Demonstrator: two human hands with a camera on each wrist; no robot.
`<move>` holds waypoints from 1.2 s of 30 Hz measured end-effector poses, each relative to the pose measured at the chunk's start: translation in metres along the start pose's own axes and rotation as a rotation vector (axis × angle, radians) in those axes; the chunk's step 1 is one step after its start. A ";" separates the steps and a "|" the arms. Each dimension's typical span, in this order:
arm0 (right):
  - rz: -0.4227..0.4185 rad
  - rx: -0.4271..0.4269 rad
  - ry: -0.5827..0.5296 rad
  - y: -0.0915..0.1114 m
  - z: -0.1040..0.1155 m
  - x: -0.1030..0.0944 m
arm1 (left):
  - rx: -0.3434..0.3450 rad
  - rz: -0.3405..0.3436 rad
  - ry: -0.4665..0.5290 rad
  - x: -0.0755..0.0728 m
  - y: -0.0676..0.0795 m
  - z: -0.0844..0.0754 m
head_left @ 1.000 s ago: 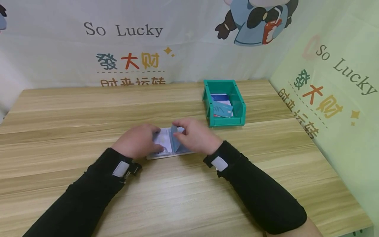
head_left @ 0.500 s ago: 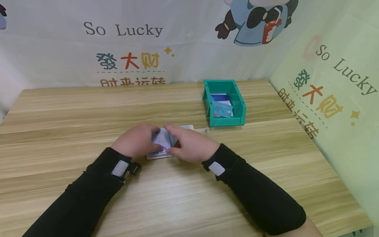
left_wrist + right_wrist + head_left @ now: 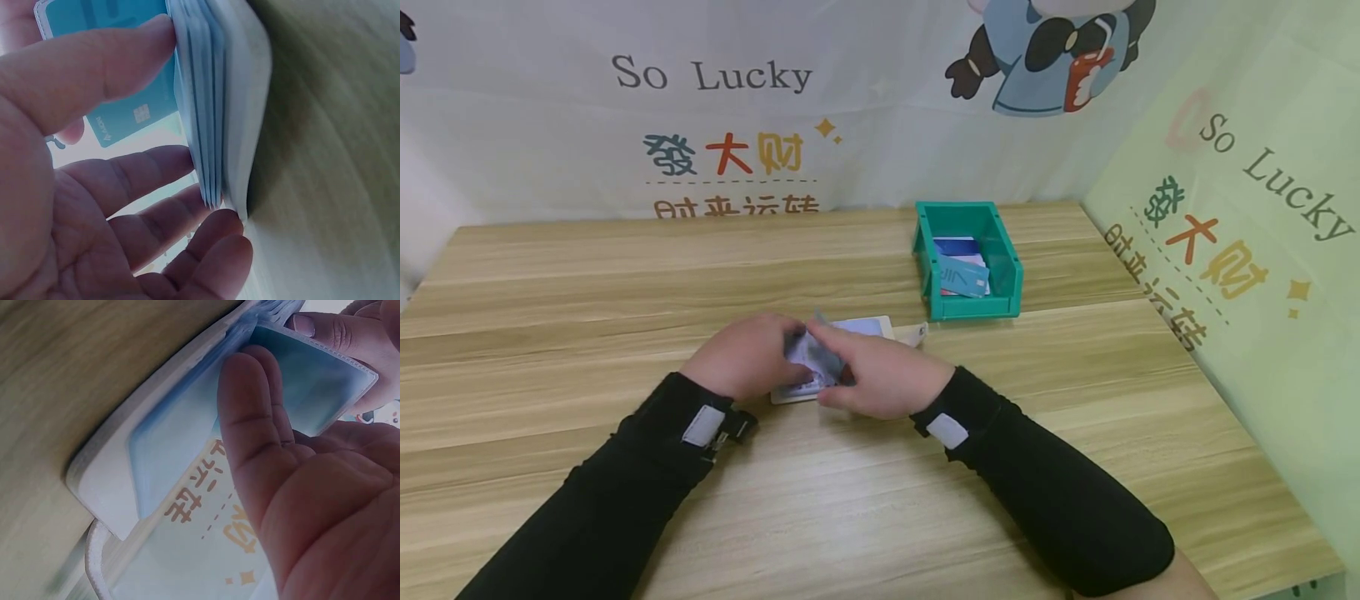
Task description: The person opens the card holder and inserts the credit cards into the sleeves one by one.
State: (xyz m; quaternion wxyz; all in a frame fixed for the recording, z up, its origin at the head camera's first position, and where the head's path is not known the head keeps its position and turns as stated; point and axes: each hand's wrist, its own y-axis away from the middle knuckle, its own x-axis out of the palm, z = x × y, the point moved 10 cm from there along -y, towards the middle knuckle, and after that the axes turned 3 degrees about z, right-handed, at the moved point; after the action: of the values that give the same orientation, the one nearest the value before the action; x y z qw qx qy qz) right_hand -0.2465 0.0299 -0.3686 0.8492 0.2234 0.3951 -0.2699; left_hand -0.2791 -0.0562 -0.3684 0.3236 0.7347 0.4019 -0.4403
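Note:
A white card holder (image 3: pixel 778 398) with clear sleeves lies spread on the table. My left hand (image 3: pixel 741 358) grips its left side, the thumb on the sleeves and the other fingers along the edge, as the left wrist view shows. A raised sleeve holds a blue bank card (image 3: pixel 139 114) with a chip. My right hand (image 3: pixel 887 375) has its fairly straight fingers (image 3: pixel 245 394) against the back of that sleeve, leaning it left. The holder's strap (image 3: pixel 912 333) sticks out at the right. The far fingertips of both hands are partly hidden in the head view.
Back right on the wooden table (image 3: pixel 850 517) stands a green bin (image 3: pixel 973 310) with several cards (image 3: pixel 964 277) inside. Printed white cloth (image 3: pixel 880 150) hangs behind the table and along its right side.
My right hand has moved left and slightly toward me, swinging a sleeve over from right to left. The holder's right side and strap have come into view. My left hand has stayed nearly still.

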 end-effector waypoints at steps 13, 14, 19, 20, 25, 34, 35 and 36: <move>0.049 0.014 0.023 -0.001 0.001 0.006 | -0.005 -0.011 0.025 0.000 -0.002 0.000; 0.053 0.020 0.030 -0.001 0.001 0.006 | -0.009 -0.010 0.028 0.000 -0.002 0.001; 0.079 0.022 0.046 -0.001 0.000 0.010 | -0.040 0.002 0.055 0.000 0.000 0.006; 0.082 0.016 0.043 -0.001 0.000 0.010 | -0.046 0.008 0.058 0.000 0.000 0.007; 0.105 0.012 0.126 -0.002 0.002 0.012 | -0.079 0.045 0.027 -0.001 0.002 0.010; 0.129 0.035 0.211 -0.001 0.001 0.016 | -0.037 0.046 -0.017 -0.001 0.002 0.006; 0.130 0.034 0.207 -0.001 0.001 0.016 | -0.031 0.046 -0.018 -0.001 0.003 0.006; 0.130 0.032 0.204 -0.001 0.001 0.016 | -0.027 0.047 -0.020 0.000 0.003 0.005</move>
State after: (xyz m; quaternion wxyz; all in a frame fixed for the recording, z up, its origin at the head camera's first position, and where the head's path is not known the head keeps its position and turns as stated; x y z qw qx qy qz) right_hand -0.2382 0.0236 -0.3804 0.8166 0.2886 0.4598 -0.1962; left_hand -0.2784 -0.0617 -0.3698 0.3478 0.7352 0.3870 -0.4344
